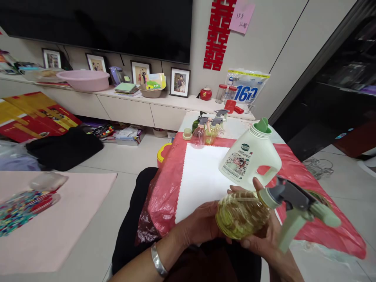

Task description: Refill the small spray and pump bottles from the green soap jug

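Observation:
A clear yellow-green spray bottle (243, 215) with a grey and pale green trigger head lies tilted on its side between my hands, its nozzle pointing right. My left hand (204, 223) wraps round the bottom end of the bottle. Near the neck, my right hand (263, 239) grips it from below and behind; some of its fingers are hidden by the bottle. Just beyond stands a pale green detergent jug (232, 150) with a green spout piece in its mouth. The jug is on a white sheet (199, 180) that covers part of the red plastic table cover (167, 188).
Several spray bottles, one of them pink (198, 138), stand at the table's far end beside a small pale green cap (187, 134). Behind are red-lidded jars (221, 94) and a clear bag (246, 88). At left, a pink surface (73, 203) bears small coloured pieces.

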`<state>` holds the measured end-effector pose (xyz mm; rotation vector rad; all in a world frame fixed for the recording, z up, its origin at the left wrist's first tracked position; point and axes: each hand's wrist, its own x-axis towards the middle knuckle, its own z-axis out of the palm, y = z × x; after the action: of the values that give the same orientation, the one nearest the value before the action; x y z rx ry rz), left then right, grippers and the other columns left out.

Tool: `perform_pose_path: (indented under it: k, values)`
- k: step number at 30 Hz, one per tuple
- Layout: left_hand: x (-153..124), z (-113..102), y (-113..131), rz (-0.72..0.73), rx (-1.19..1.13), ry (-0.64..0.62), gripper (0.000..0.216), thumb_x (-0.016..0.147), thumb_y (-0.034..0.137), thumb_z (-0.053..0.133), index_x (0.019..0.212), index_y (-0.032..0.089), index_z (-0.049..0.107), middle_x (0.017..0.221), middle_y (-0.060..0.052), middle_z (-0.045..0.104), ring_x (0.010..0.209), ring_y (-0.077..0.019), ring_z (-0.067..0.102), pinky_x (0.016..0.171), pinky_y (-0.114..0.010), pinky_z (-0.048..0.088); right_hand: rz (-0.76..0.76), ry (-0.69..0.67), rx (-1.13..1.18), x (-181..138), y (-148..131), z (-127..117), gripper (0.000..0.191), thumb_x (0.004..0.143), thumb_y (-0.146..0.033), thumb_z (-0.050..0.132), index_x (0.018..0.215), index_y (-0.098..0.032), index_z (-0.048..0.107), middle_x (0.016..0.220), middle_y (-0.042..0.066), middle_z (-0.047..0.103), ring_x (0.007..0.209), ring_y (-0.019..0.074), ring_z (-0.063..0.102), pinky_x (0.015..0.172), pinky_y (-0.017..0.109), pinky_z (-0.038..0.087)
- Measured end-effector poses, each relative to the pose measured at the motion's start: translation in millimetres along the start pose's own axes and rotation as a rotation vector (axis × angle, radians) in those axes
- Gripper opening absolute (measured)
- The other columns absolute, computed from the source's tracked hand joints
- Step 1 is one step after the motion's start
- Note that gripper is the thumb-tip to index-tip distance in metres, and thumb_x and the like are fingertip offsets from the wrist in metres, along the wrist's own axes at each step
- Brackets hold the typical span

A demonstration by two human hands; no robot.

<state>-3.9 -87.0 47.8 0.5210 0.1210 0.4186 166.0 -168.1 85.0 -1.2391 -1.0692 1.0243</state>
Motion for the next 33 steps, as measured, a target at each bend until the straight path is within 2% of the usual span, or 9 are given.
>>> perform_pose_path:
  k: [4,7,9,11,14,18,23,30,33]
  values:
    - [10,4,-13,-0.054,0.022,-0.017,0.062,0.084,0.062,0.066,0.12,0.012,0.066,0.107,-0.016,0.07,0.083,-0.0207,0.067,0.067,-0.029,0.054,-0.007,0.142,-0.091,-17,15,-13,0.108,0.061,-0.043,0.086,0.154,-0.032,0.033,0.133,0.015,0.061,0.116,0.0374,0.063,0.085,0.05,0.061]
    - [14,5,-12,-0.092,0.243,0.1,0.062,0.085,0.066,0.061,0.117,0.013,0.066,0.102,-0.014,0.07,0.081,-0.0203,0.067,0.068,-0.03,0.054,-0.031,0.272,-0.084,-24,23,-17,0.104,0.061,-0.043,0.086,0.152,-0.031,0.036,0.124,0.014,0.065,0.109,0.0359,0.066,0.085,0.051,0.061]
    - [14,-1,-6,-0.073,0.547,0.254,0.048,0.085,0.055,0.066,0.115,0.018,0.066,0.1,-0.01,0.071,0.081,-0.0189,0.066,0.071,-0.03,0.053,-0.008,0.354,-0.058,-23,20,-20,0.098,0.06,-0.045,0.086,0.147,-0.03,0.042,0.122,0.014,0.066,0.108,0.0359,0.067,0.086,0.053,0.06]
    - [14,-13,7,-0.009,0.973,0.379,0.036,0.084,0.044,0.068,0.113,0.022,0.068,0.096,-0.007,0.071,0.077,-0.0188,0.065,0.072,-0.032,0.053,0.021,0.454,-0.067,-19,13,-28,0.089,0.06,-0.046,0.086,0.139,-0.029,0.049,0.122,0.014,0.066,0.109,0.0355,0.066,0.09,0.054,0.059]
    - [15,-41,32,0.247,1.443,0.439,0.025,0.088,0.033,0.057,0.109,0.027,0.07,0.11,-0.008,0.072,0.098,-0.0246,0.067,0.087,-0.04,0.054,-0.027,0.616,-0.175,-5,1,-58,0.082,0.06,-0.045,0.088,0.132,-0.027,0.052,0.123,0.013,0.065,0.114,0.0333,0.064,0.097,0.052,0.055]
    - [22,-86,65,0.455,1.882,0.514,0.029,0.091,0.034,0.05,0.111,0.024,0.069,0.117,-0.011,0.072,0.11,-0.0297,0.066,0.096,-0.049,0.053,-0.13,0.664,-0.301,31,-5,-118,0.077,0.059,-0.041,0.089,0.125,-0.026,0.052,0.118,0.011,0.065,0.107,0.0297,0.065,0.094,0.049,0.056]
    - [30,-129,79,0.492,2.221,0.609,0.03,0.094,0.038,0.05,0.115,0.024,0.068,0.128,-0.011,0.069,0.121,-0.0343,0.061,0.1,-0.055,0.048,-0.237,0.669,-0.369,97,-1,-178,0.076,0.058,-0.035,0.089,0.123,-0.024,0.052,0.117,0.009,0.064,0.103,0.0275,0.066,0.096,0.049,0.053]
    - [23,-153,71,0.491,2.362,0.633,0.032,0.095,0.04,0.052,0.119,0.026,0.066,0.13,-0.009,0.069,0.123,-0.0322,0.062,0.103,-0.052,0.047,-0.301,0.73,-0.353,196,19,-219,0.112,0.052,-0.036,0.087,0.149,-0.019,0.035,0.124,0.013,0.06,0.106,0.0268,0.062,0.1,0.051,0.049]
    - [20,-159,71,0.488,2.37,0.657,0.034,0.095,0.041,0.052,0.122,0.027,0.066,0.132,-0.008,0.068,0.124,-0.0324,0.062,0.104,-0.052,0.046,-0.306,0.72,-0.361,234,31,-227,0.118,0.05,-0.036,0.085,0.153,-0.018,0.029,0.126,0.014,0.059,0.106,0.0263,0.061,0.101,0.052,0.047]
